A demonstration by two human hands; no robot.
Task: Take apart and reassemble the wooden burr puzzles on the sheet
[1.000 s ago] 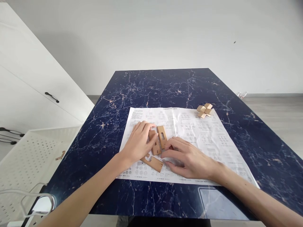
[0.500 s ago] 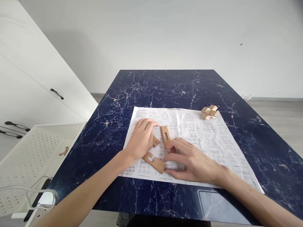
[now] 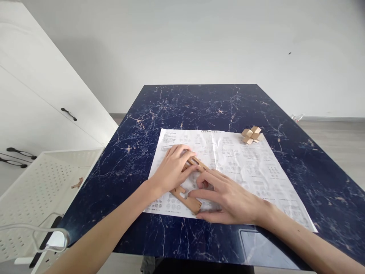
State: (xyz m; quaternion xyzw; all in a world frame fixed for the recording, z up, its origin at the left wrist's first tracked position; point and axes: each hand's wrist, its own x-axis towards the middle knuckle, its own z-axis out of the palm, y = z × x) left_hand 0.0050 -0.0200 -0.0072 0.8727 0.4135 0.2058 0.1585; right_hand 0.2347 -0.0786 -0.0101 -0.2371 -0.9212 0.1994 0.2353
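Observation:
My left hand [image 3: 173, 167] is closed on a flat wooden puzzle piece [image 3: 202, 166] with a slot and a dark mark like a 2. Its thumb and fingers pinch the piece from both sides, and they cover its left end. My right hand [image 3: 228, 196] has bent fingers at that piece's right end. Its index finger and thumb are closed about the right part of a second, notched wooden piece [image 3: 185, 201] nearer to me. Both pieces are over a printed instruction sheet [image 3: 228, 152]. Whatever lies under my left palm is hidden.
An interlocking wooden block puzzle [image 3: 252, 135] sits on the sheet's far right corner. The dark blue marbled table [image 3: 194, 106] carries the sheet. At the left, a white perforated basket [image 3: 34, 190] holds a small wooden piece [image 3: 76, 183], beside white cabinets [image 3: 45, 99].
The slotted piece has turned from nearly upright to slanting, and my left thumb and fingers now grip it. My right index finger and thumb have moved left onto the notched piece.

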